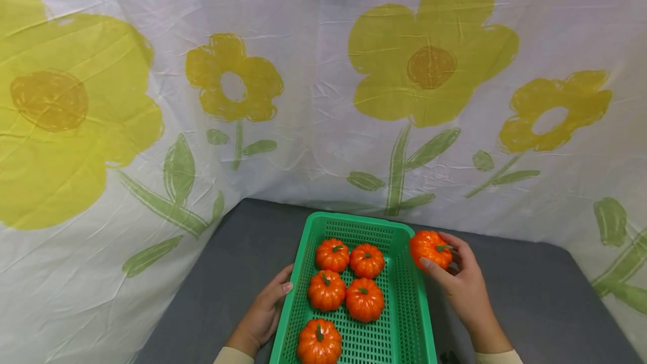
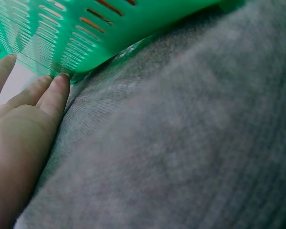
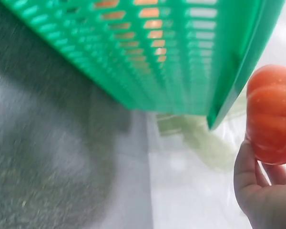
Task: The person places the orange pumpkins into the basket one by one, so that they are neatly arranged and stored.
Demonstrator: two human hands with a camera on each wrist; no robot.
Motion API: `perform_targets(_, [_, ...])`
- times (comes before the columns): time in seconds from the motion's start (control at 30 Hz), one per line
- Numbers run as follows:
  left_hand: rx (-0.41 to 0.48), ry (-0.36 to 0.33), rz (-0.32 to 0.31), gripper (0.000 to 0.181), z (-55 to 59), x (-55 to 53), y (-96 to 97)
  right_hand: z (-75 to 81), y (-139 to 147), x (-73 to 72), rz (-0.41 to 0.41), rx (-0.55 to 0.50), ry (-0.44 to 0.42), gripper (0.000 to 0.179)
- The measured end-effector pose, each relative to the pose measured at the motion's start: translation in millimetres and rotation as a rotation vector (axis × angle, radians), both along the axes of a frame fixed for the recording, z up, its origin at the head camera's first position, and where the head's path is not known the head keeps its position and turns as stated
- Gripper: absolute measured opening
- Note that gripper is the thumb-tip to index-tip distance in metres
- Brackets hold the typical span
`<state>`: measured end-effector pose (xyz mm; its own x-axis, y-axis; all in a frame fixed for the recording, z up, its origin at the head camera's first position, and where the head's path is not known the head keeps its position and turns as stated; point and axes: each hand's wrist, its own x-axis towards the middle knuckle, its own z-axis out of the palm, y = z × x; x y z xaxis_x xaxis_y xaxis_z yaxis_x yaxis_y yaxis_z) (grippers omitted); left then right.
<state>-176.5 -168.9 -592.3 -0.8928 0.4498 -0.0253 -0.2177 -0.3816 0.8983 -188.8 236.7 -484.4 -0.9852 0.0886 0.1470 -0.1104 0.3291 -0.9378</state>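
A toy pumpkin (image 1: pixel 427 249), orange with a green stem, is held in the fingers of my right hand (image 1: pixel 467 282) just outside the right rim of a green slotted plastic basket (image 1: pixel 403 230). In the right wrist view the same pumpkin (image 3: pixel 272 114) shows at the right edge, thumb and fingers against its lower side. My left hand (image 1: pixel 264 310) touches the basket's left side. The left wrist view shows its fingers (image 2: pixel 55 98) fairly straight, tips at the slotted wall (image 2: pixel 81 38). Inside the basket sit several more pumpkins (image 1: pixel 327 291), mostly on its left half.
The basket stands on a dark grey cloth surface (image 1: pixel 222 274). Behind and beside it hangs a white curtain (image 1: pixel 313 100) printed with yellow flowers. A small dark object (image 1: pixel 449 357) lies right of the basket at the bottom edge.
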Motion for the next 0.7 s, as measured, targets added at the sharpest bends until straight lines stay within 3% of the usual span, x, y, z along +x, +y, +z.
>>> perform_targets(0.27, [-0.007, -0.006, 0.006, 0.068, 0.1, 0.2, 0.3, 12.0, -21, 6.3, 0.078, -0.066, 0.080, 0.067])
perform_targets(0.7, [0.004, 0.006, -0.003, 0.067, -1.0, -0.2, 0.0, 9.2, -42, 13.7, 0.214, -0.048, 0.127, 0.065])
